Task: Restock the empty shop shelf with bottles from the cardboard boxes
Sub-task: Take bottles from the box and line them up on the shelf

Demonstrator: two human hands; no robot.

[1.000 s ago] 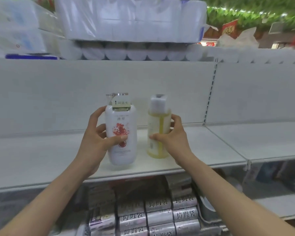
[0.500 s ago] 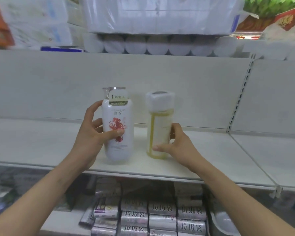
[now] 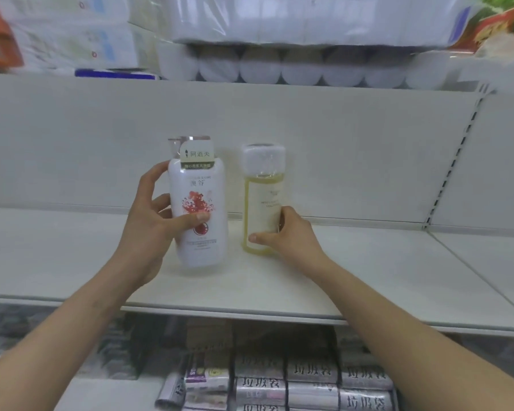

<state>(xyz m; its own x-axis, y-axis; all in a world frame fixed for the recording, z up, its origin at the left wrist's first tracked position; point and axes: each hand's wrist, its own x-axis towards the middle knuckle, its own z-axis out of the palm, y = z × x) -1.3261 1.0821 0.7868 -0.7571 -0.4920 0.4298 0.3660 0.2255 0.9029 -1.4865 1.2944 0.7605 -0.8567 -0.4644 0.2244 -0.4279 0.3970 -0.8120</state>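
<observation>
White pump bottle (image 3: pixel 202 188) gripped mid-body by left hand (image 3: pixel 158 221); yellow bottle (image 3: pixel 261 200) gripped low by right hand (image 3: pixel 288 235); both upright on shelf (image 3: pixel 368 277); prob. full, heavyish, slick plastic; body to be held, not pump.

— What is placed where on the shelf (image 3: pixel 368 280)?

— Two bottles are seen side by side near the middle of the board, apart from each other and in front of the back panel (image 3: pixel 72 143). The left bottle (image 3: pixel 201 200) is gripped from its left by the left hand (image 3: pixel 152 226). The right bottle (image 3: pixel 263 200), set slightly further back, is held low on its right by the right hand (image 3: pixel 291 237).

— And around it?

— Paper rolls (image 3: pixel 279 66) are lined up on the level above, with a large pack (image 3: pixel 294 16) stacked on them. Flat packets (image 3: pixel 309 378) are stacked on the level below, under the bottles. To the right, past a slotted upright (image 3: pixel 454 161), a neighbouring shelf board (image 3: pixel 493 256) is joined.
</observation>
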